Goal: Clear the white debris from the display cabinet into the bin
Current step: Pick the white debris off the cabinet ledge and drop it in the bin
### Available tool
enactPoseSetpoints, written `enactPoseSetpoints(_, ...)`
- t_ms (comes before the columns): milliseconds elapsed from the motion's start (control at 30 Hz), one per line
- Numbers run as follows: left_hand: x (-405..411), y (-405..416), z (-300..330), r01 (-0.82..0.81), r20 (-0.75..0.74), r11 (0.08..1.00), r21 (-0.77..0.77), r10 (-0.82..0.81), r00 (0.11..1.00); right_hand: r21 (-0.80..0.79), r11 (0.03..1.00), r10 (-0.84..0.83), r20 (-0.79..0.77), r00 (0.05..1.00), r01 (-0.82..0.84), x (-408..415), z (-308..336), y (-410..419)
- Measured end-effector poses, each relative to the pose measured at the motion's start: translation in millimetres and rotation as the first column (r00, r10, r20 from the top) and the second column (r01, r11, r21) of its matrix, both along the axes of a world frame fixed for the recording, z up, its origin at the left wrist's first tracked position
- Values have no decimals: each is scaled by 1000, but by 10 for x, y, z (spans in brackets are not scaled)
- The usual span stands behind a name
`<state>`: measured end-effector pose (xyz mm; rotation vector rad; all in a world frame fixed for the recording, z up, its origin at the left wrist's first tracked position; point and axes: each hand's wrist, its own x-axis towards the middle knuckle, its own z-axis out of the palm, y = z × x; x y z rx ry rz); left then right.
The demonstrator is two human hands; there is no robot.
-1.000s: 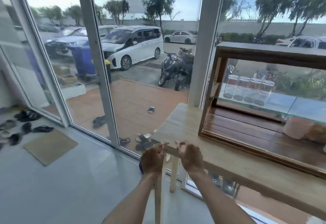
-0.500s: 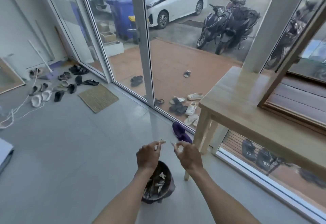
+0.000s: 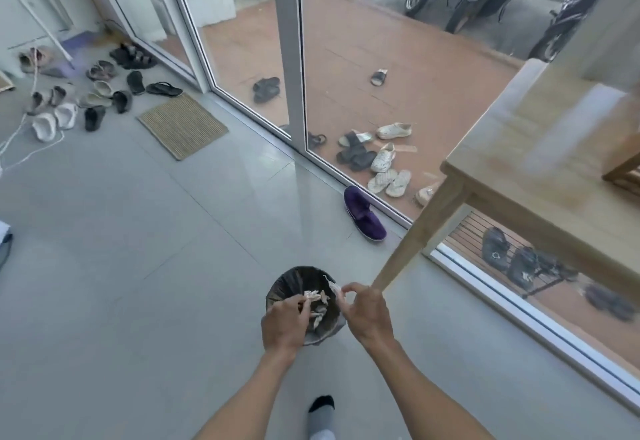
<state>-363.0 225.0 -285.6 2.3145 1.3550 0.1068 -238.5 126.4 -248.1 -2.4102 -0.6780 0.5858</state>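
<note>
A small round bin (image 3: 294, 278) with a dark liner stands on the grey floor, with pale scraps lying inside. My left hand (image 3: 284, 321) hovers over its left rim, fingers pinched on a piece of white debris (image 3: 311, 295). My right hand (image 3: 363, 311) is over the right rim, thumb and forefinger pinching another white scrap (image 3: 333, 286). Only a wooden corner of the display cabinet (image 3: 623, 169) shows at the right edge, standing on the wooden table (image 3: 540, 162).
The table's leg (image 3: 415, 235) slants down just right of the bin. A purple slipper (image 3: 364, 218) lies by the glass wall (image 3: 291, 59). Shoes (image 3: 97, 93) and a doormat (image 3: 183, 125) are at the far left. My socked foot (image 3: 321, 419) is below the bin.
My view has swung down from the cabinet to the floor. Both hands, each still pinching white scraps, have dropped from table height to just over the bin.
</note>
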Motion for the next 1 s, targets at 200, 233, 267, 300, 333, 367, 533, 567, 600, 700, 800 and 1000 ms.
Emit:
enactPoseSetpoints(200, 92, 148, -125, 20, 23, 1000, -6, -20, 1000, -20, 1000, -10, -16, 1000, 10, 44, -188, 257)
enactPoseSetpoints(233, 100, 173, -152, 26, 32, 1000, -7, -26, 999, -27, 1000, -8, -16, 1000, 8, 53, -218, 294)
enactPoseSetpoints(267, 106, 197, -180, 35, 37, 999, -9, -34, 999, -32, 999, -4, -23, 1000, 4, 63, -244, 321)
enactPoseSetpoints(300, 109, 216, -205, 44, 40, 999, -16, -43, 998, -39, 999, 3, -34, 999, -5, 74, -274, 339)
enactPoseSetpoints(333, 112, 236, -216, 49, 43, 998, -28, -48, 998, -50, 999, 12, -46, 999, -14, 77, -297, 349)
enactPoseSetpoints(367, 112, 256, -232, 51, 43, 998, -42, -49, 998, -61, 998, 18, -50, 999, -21, 78, -321, 353)
enactPoseSetpoints(533, 70, 357, -252, 45, 46, 997, -58, -43, 998, -75, 997, 30, -41, 999, -33, 91, -362, 303)
enactPoseSetpoints(567, 55, 375, -246, 49, 35, 997, -51, -48, 998, -72, 997, 31, -40, 999, -34, 100, -358, 292)
enactPoseSetpoints(600, 42, 391, -240, 55, 23, 997, -45, -54, 998, -70, 997, 30, -40, 999, -33, 110, -345, 282)
enactPoseSetpoints(700, 28, 425, -167, 58, 6, 997, -45, -58, 998, -66, 997, 31, -39, 999, -33, 159, -289, 261)
enactPoseSetpoints(800, 66, 441, -60, 66, 23, 997, -32, -65, 998, -38, 999, 21, -19, 1000, -22, 223, -195, 241)
enactPoseSetpoints(1000, 226, 424, 315, 150, 74, 988, 48, -153, 985, 21, 999, 24, 73, 997, -26, 368, 146, 180)
